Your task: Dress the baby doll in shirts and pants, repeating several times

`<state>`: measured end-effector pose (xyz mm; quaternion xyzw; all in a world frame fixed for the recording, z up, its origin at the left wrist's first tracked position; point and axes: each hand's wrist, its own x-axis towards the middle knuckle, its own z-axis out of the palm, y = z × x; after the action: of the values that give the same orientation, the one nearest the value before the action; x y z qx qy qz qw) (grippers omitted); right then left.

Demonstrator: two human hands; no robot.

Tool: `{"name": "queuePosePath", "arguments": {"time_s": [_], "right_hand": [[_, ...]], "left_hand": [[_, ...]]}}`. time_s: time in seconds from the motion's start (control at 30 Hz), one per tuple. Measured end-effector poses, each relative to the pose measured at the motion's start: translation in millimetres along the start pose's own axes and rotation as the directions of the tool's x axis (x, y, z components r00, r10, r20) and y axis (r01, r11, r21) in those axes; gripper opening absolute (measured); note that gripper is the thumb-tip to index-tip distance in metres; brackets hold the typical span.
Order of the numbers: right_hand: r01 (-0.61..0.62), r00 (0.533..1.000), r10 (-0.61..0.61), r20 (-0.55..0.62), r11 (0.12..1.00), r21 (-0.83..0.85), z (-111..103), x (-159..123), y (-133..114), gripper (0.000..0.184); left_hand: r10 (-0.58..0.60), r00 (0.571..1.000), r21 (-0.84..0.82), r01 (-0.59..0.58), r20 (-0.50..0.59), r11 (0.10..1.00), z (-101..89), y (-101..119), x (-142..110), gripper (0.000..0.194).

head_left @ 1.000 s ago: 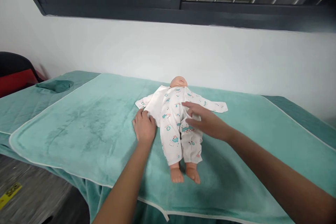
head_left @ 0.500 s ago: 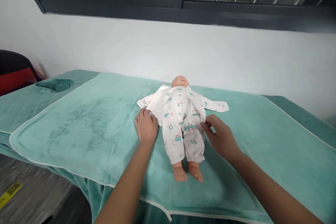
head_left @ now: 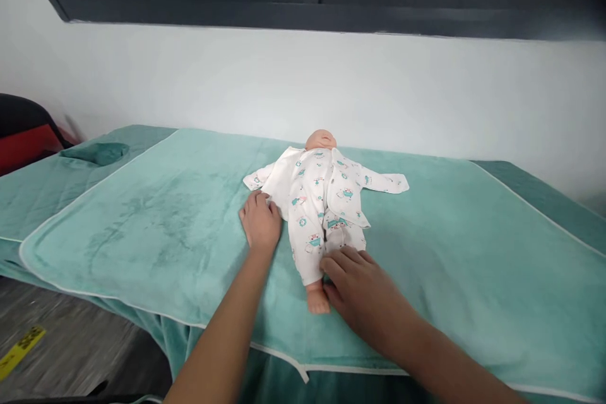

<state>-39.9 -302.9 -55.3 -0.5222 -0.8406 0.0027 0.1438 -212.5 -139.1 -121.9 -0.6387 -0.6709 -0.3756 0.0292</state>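
A baby doll [head_left: 322, 139] lies on its back, its head towards the wall. It wears a white printed one-piece suit [head_left: 307, 227] under a white printed jacket [head_left: 345, 189], whose front is undone. The jacket's left flap is spread outward with its plain inside up; the right flap lies over the doll's side. My left hand [head_left: 261, 222] is closed at the edge of the left flap, thumb against the cloth. My right hand [head_left: 362, 290], fingers bent and thumb apart, is over the doll's lower right leg, hiding that foot. Whether it touches the leg is unclear.
A pale green plush cover [head_left: 156, 233] with white piping is spread over the bed, whose left end has a face hole [head_left: 97, 153]. Behind stand a white wall [head_left: 213, 82] and a dark window frame [head_left: 312, 9]. A red and black chair [head_left: 28, 139] is at far left.
My right hand has let go of the jacket's right flap and moved down and left over the doll's leg. That flap now lies flat on the suit. My left hand stays at the left flap.
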Motion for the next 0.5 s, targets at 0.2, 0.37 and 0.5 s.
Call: {"name": "queuePosePath", "arguments": {"time_s": [0.2, 0.37, 0.5], "right_hand": [[-0.120, 0.989, 0.105, -0.106, 0.982, -0.144, 16.8, 11.5, -11.4, 0.017], [-0.080, 0.986, 0.083, -0.145, 0.997, 0.020, 14.6, 5.6, -14.0, 0.018], [-0.084, 0.980, 0.118, -0.159, 0.975, 0.205, 9.3, 0.3, -26.6, 0.016]], "left_hand": [[0.009, 1.000, 0.012, -0.009, 0.013, 1.000, -0.7, -0.5, 0.7, 0.022], [0.011, 1.000, 0.041, -0.012, 0.029, 0.999, -1.9, 1.1, 0.8, 0.021], [0.008, 1.000, 0.056, -0.010, 0.030, 0.998, -1.5, 2.1, 1.0, 0.021]]}}
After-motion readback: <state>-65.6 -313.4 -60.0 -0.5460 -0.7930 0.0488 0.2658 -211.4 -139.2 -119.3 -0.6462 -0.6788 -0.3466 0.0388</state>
